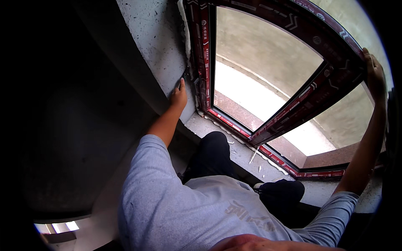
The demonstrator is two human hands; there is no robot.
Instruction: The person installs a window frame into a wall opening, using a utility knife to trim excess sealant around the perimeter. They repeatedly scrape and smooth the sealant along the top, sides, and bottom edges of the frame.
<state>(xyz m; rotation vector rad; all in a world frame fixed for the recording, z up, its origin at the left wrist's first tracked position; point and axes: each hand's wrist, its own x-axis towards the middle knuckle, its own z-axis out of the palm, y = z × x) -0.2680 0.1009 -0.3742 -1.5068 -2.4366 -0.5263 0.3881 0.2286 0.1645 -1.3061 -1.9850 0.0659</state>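
Observation:
At the left side of the window, my left hand [179, 95] is closed around a small dark tool [184, 75]. The tool's tip meets the seam between the grey wall and the window frame [204, 62], and its exact kind is too small to tell. Pale, ragged foam [186, 29] lines this seam. Dark red printed film wraps the frame. Over on the right, my right hand [374, 75] is raised, its fingers curled over the outer edge of a wrapped window bar [345, 67].
Below the window runs a pale sill [240, 154] with foam scraps [254, 155] on it. My dark-clothed knees [217, 152] are against the sill. Through the glass show a light ledge [238, 94] and a beige wall [268, 50]. The left side is in deep shadow.

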